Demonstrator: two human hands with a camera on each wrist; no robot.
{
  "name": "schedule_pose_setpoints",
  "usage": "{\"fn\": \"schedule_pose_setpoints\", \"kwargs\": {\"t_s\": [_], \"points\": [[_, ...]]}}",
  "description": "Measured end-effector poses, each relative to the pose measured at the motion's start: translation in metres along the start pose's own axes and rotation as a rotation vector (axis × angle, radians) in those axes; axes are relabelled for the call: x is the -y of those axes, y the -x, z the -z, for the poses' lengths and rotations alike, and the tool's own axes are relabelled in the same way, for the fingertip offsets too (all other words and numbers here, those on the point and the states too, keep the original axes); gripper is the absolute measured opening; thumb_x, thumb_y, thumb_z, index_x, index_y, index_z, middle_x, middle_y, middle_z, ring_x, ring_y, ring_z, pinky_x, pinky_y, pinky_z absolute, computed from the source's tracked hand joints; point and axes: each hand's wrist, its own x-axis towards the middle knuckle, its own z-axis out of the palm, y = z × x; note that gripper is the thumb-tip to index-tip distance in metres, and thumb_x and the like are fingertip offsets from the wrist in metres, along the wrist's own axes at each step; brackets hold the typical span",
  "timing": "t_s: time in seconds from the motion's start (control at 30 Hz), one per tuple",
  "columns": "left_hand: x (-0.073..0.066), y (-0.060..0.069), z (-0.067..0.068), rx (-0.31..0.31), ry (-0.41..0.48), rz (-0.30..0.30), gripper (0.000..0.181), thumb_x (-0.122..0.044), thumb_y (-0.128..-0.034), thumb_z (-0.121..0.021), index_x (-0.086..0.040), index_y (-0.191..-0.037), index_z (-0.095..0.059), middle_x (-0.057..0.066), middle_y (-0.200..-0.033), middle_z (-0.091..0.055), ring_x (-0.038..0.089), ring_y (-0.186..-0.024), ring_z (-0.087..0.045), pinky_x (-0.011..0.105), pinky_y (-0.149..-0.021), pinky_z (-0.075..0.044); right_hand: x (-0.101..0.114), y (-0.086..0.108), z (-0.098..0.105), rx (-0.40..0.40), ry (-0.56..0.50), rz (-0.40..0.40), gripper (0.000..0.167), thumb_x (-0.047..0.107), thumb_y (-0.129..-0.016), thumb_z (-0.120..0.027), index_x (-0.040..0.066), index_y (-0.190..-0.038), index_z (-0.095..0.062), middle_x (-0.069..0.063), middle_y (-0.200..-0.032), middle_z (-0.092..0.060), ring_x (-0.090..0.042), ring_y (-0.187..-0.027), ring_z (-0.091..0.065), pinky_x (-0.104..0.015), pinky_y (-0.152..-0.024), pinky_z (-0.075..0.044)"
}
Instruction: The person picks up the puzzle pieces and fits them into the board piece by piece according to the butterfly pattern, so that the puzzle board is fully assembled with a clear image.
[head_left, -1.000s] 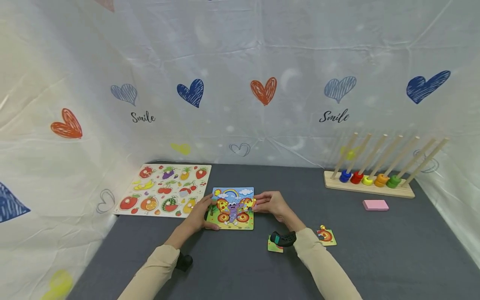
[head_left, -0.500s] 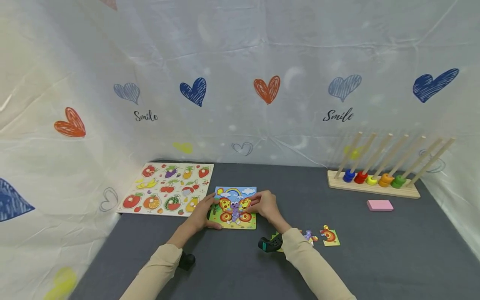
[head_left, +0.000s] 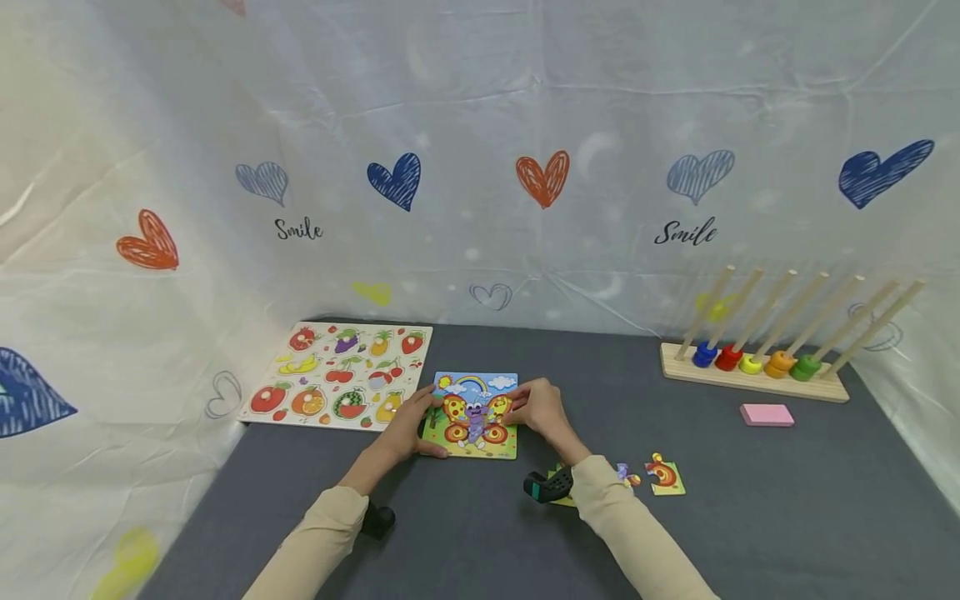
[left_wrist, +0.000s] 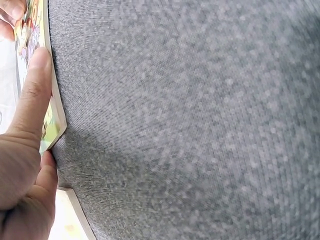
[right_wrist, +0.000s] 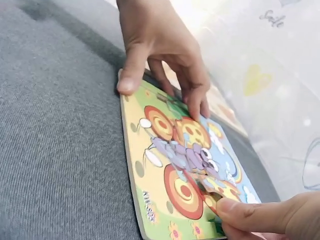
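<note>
A square butterfly puzzle board (head_left: 487,450) lies flat on the dark table, printed with a purple-bodied butterfly, rainbow and clouds. My left hand (head_left: 401,433) holds its left side, thumb along the near edge and fingers at the left edge; the left wrist view shows that thumb (left_wrist: 35,92) close up. At the board's right side my right hand (head_left: 540,408) pinches a yellow spotted puzzle piece (right_wrist: 227,190), seen slightly tilted over the picture in the right wrist view. The fingers hide part of this piece. One loose puzzle piece (head_left: 667,477) lies right of my right forearm.
More loose pieces (head_left: 628,475) lie partly hidden under the right forearm and wrist strap (head_left: 547,486). A fruit peg puzzle (head_left: 315,421) lies at the back left. A wooden peg stand (head_left: 750,380) with coloured rings stands back right, a pink block (head_left: 767,415) before it.
My right hand has moved slightly left over the board's right side with the puzzle piece, its forearm now covering more of the loose pieces. The left hand keeps its hold.
</note>
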Motion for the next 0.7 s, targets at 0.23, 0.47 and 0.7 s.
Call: {"fn": "schedule_pose_setpoints", "kwargs": {"t_s": [0.23, 0.47, 0.7], "points": [[0.0008, 0.0005, -0.0005, -0.001, -0.007, 0.003, 0.072, -0.018, -0.0625, -0.091, 0.007, -0.118, -0.054, 0.031, -0.145, -0.035, 0.047, -0.132, -0.034, 0.056, -0.106, -0.032, 0.0045, -0.0024, -0.0012, 0.028, 0.089, -0.003, 0.030, 0.011, -0.065, -0.089, 0.002, -0.092, -0.077, -0.006, -0.080, -0.070, -0.018, -0.074, -0.061, -0.029, -0.062, -0.050], [0.0019, 0.0009, 0.0005, -0.004, -0.015, -0.012, 0.072, -0.019, -0.0622, -0.091, 0.008, -0.117, -0.054, 0.032, -0.144, -0.035, 0.048, -0.131, -0.035, 0.056, -0.106, -0.032, 0.0065, -0.0023, -0.0024, 0.033, 0.131, 0.044, 0.032, 0.010, -0.067, -0.088, 0.001, -0.095, -0.076, -0.006, -0.080, -0.068, -0.017, -0.073, -0.057, -0.029, -0.062, -0.047], [0.0007, 0.0006, 0.0003, -0.001, -0.011, -0.014, 0.073, -0.019, -0.0630, -0.091, 0.008, -0.119, -0.053, 0.032, -0.144, -0.035, 0.047, -0.131, -0.035, 0.056, -0.106, -0.031, 0.0066, -0.0018, 0.0015, 0.072, 0.133, 0.040, 0.039, 0.012, -0.067, -0.089, 0.000, -0.101, -0.074, -0.009, -0.083, -0.064, -0.018, -0.074, -0.054, -0.031, -0.064, -0.046]]}}
